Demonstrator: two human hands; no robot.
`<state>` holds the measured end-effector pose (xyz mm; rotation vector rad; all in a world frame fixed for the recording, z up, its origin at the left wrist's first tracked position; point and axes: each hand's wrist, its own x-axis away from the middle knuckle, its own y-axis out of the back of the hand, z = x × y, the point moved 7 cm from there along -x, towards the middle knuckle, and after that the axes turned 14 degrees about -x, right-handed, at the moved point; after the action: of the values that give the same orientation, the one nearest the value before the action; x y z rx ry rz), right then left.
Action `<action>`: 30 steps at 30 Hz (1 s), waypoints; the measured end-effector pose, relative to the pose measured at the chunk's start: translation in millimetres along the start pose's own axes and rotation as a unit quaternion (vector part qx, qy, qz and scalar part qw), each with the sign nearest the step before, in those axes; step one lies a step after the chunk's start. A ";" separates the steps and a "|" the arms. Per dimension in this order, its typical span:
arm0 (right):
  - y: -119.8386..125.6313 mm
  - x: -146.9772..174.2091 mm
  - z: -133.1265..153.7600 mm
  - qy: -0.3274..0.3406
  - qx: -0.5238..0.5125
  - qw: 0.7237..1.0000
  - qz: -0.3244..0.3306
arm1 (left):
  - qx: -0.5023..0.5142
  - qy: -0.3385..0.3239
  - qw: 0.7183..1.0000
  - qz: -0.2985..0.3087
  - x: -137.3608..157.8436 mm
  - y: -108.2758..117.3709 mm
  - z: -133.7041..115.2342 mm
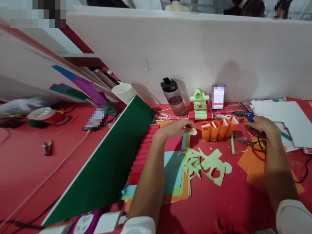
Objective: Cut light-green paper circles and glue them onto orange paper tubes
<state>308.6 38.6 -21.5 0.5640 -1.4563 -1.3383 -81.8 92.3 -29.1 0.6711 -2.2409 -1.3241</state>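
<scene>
Gripped in the right hand [265, 126], the blue glue gun [248, 116] points its nozzle leftward, its barrel running roughly sideways beyond the upright orange paper tubes [222, 129], while the left hand [179, 127] pinches a small, flat, pale-green paper disc [194, 132] just left of them.

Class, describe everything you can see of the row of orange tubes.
The orange tubes, four in a row, look like rolled paper. They stand roughly upright on the red table, side by side and seemingly joined. Pale strips show inside the open tops. They stand between the left hand and the right hand; neither appears to touch them. Their undersides are hidden.
</scene>
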 end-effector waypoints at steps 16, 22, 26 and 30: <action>-43.5 -14.5 -0.9 -0.074 -0.139 0.981 0.115 | 0.231 0.020 0.959 -0.163 18.9 53.0 -54.1; -35.4 -8.7 -1.6 -0.070 -0.106 0.986 0.106 | 0.261 0.040 0.950 -0.167 13.1 47.9 -52.5; 1.7 11.0 14.1 0.007 -0.013 0.999 -0.047 | 0.281 0.054 0.945 -0.158 7.9 43.0 -53.4; 34.4 42.5 41.9 0.076 -0.045 0.978 -0.192 | 0.302 0.058 0.938 -0.162 4.1 40.6 -55.0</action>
<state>266.2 29.5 32.0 0.9008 -1.1943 -1.6115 -59.3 70.0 31.6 1.3398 -2.5160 -0.6681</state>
